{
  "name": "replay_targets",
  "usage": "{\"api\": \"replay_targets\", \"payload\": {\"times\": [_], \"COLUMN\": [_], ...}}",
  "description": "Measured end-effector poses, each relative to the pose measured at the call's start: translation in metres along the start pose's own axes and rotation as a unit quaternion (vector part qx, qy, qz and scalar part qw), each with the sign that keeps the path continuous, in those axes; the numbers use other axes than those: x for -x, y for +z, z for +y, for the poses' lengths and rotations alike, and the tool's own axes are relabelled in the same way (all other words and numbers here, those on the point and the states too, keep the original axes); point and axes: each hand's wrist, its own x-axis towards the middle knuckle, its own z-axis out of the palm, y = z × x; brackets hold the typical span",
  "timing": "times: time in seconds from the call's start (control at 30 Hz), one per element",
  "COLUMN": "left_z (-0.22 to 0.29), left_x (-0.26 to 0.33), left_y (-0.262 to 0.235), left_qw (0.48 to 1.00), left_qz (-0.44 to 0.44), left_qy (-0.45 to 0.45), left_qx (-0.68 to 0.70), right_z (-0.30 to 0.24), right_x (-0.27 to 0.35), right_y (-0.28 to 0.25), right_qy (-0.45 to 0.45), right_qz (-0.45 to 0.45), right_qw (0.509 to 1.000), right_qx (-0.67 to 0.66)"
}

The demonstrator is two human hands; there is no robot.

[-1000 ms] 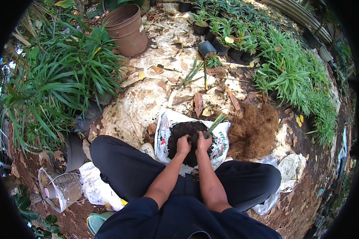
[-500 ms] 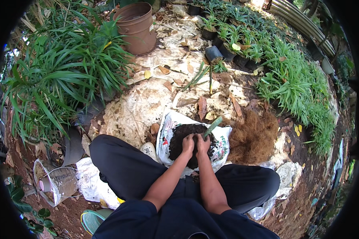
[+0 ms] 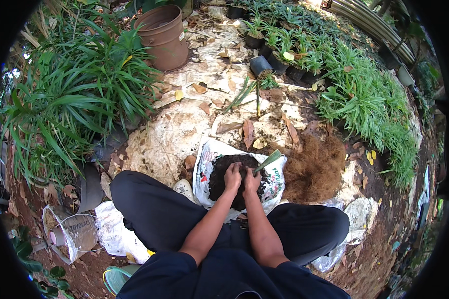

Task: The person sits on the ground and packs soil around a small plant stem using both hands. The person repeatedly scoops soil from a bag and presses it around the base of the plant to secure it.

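Note:
Both my hands work over dark soil heaped on an opened white plastic sack between my legs. My left hand is curled into the soil, its fingers close together and their tips partly buried. Just beside it, my right hand is closed at the lower end of a thick green leaf cutting. The cutting slants up and away to the right. Its base is hidden by my fingers and the soil. Dark soil shows in the narrow gap between the two hands.
Brown coconut fibre lies right of the sack. Potted spider plants fill the right side, leafy plants the left. A brown bucket stands far left; a tipped pail lies near left. Loose leaves lie ahead.
My hands have parted slightly, the left one shifting a little away from the right. The leaf cutting leans lower to the right. The whole view has shifted slightly.

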Motion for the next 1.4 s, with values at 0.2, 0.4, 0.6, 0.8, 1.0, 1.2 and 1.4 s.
{"api": "replay_targets", "payload": {"times": [0.2,0.4,0.6,0.8,1.0,1.2,1.4], "left_z": [0.004,0.020,-0.002,-0.022,-0.009,-0.001,0.008], "left_x": [-0.004,0.018,0.018,0.009,0.012,0.009,0.015], "left_y": [-0.020,-0.016,-0.019,-0.023,-0.016,-0.007,-0.009], "left_qw": [0.941,0.834,0.858,0.899,0.980,0.973,0.962], "left_qz": [-0.064,-0.206,-0.163,-0.120,0.013,0.002,0.022], "left_qy": [0.087,0.052,0.103,0.135,-0.040,-0.171,-0.161], "left_qx": [-0.321,-0.510,-0.476,-0.398,-0.197,0.156,0.218], "right_z": [0.014,0.018,0.012,0.006,0.007,0.009,0.006], "right_x": [-0.019,-0.027,-0.021,-0.018,-0.019,-0.008,0.001], "right_y": [-0.003,-0.007,-0.008,-0.010,-0.009,-0.003,-0.005], "right_qy": [-0.037,-0.009,0.001,0.035,-0.002,-0.026,-0.013], "right_qz": [0.030,0.036,0.025,-0.027,-0.016,-0.024,-0.116], "right_qw": [0.999,0.998,0.998,0.994,1.000,0.999,0.993], "right_qx": [-0.021,-0.045,-0.053,-0.098,-0.009,0.026,0.000]}}
